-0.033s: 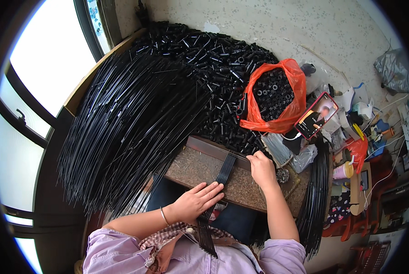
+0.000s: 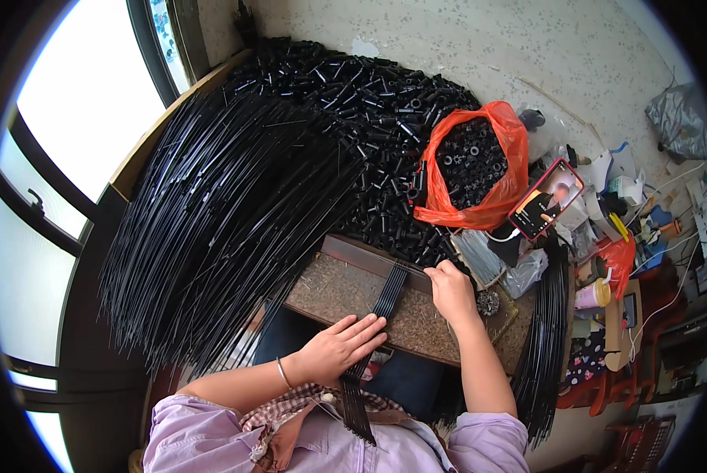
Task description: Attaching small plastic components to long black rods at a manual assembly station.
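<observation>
My left hand (image 2: pixel 340 349) lies flat with its fingers stretched out over a row of thin black strips (image 2: pixel 389 292). The strips run side by side across a speckled brown board (image 2: pixel 345 288). Their upper ends meet a dark brown bar (image 2: pixel 357 253) along the board's far edge, and their lower ends hang down over my lap. At the right part of that bar my right hand (image 2: pixel 453 293) is closed, thumb and fingers pressed together. What it pinches, if anything, is hidden.
Long black strips (image 2: pixel 211 229) fan out at left. Behind the board is a heap of short black tubular pieces (image 2: pixel 369 102). An orange-red bag (image 2: pixel 519 158) of small black parts, a phone (image 2: pixel 548 199) and clutter stand at right. Another strip bundle (image 2: pixel 544 347) hangs at the right edge.
</observation>
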`<act>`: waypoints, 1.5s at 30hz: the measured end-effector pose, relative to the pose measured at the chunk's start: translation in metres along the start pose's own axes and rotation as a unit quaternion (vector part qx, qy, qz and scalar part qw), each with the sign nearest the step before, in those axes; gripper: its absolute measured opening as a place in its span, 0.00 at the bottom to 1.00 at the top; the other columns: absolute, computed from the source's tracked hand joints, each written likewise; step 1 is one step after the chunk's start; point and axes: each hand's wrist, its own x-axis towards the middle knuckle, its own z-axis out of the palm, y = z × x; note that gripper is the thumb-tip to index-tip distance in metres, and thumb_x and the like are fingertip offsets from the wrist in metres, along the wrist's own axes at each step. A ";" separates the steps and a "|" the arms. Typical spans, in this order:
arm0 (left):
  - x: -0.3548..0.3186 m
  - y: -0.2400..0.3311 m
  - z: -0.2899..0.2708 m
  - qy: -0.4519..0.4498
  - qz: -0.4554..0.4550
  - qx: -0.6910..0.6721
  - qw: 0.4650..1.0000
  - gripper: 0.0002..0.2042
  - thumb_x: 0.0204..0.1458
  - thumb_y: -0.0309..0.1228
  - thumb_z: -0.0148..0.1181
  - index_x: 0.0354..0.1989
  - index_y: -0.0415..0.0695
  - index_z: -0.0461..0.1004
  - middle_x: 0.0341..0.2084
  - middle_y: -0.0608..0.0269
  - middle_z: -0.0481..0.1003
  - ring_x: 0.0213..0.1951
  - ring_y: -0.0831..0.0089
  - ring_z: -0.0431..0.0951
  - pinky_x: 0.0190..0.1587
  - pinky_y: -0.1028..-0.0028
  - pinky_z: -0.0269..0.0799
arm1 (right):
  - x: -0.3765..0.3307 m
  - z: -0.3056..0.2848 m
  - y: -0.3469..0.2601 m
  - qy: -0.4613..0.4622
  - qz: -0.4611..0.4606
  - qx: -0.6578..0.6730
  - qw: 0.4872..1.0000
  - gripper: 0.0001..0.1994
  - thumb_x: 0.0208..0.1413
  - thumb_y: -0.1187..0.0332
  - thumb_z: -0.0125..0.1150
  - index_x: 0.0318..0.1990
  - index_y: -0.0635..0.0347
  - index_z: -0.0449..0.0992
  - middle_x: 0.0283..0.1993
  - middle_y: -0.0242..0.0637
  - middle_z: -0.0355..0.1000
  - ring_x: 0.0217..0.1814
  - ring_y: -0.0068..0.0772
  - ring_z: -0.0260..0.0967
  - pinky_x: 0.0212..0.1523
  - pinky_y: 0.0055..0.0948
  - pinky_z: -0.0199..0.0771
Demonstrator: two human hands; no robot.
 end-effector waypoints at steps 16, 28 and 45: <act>0.001 -0.003 0.000 0.007 0.014 0.031 0.999 0.42 0.18 0.32 0.57 0.50 0.39 0.45 0.52 0.54 0.43 0.54 0.66 0.43 0.52 0.69 0.41 | 0.001 -0.002 0.004 0.014 0.016 0.020 1.000 0.05 0.37 0.77 0.48 0.24 0.62 0.70 0.23 0.39 0.63 0.26 0.39 0.62 0.27 0.28 0.62; 0.003 -0.003 0.000 0.008 0.018 0.037 0.999 0.42 0.18 0.33 0.57 0.50 0.39 0.46 0.52 0.54 0.43 0.54 0.66 0.43 0.52 0.69 0.41 | 0.001 -0.002 0.010 0.030 0.003 0.071 0.997 0.05 0.36 0.78 0.48 0.24 0.64 0.70 0.22 0.40 0.63 0.24 0.39 0.62 0.26 0.27 0.62; 0.002 -0.004 -0.001 0.006 0.011 0.012 1.000 0.43 0.16 0.33 0.57 0.50 0.39 0.45 0.51 0.53 0.43 0.54 0.65 0.43 0.52 0.69 0.41 | 0.021 0.000 0.009 -0.051 -0.038 0.028 0.998 0.04 0.39 0.75 0.45 0.24 0.61 0.68 0.26 0.39 0.64 0.28 0.41 0.63 0.28 0.31 0.63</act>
